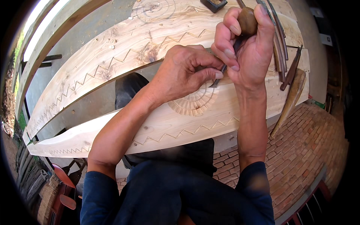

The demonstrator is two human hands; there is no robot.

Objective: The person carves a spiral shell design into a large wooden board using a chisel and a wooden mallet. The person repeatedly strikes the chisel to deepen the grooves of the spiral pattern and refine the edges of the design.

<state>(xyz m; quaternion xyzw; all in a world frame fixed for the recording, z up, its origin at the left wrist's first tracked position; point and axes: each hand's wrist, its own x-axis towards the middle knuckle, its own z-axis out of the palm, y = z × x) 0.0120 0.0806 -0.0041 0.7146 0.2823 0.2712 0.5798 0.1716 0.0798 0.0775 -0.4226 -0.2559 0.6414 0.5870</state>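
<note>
My right hand (247, 56) is closed round a carving chisel, its rounded brown wooden handle (248, 21) showing between fingers and thumb. Lower down, my left hand (189, 67) pinches the chisel's dark metal shank between thumb and fingers. The blade tip (214, 84) meets the upper right edge of a round, petalled carving (193, 103), partly covered by my left hand. This carving is cut into the nearer pale wooden board (165, 122), which also bears a zigzag groove along its near side.
Across a narrow gap lies a second board (123, 41) with a zigzag groove and drawn circles. Several slim tools (279, 45) and a thick wooden stick (290, 99) lie at the right. A small dark box (213, 4) sits at the back. Brick paving (303, 146) shows below.
</note>
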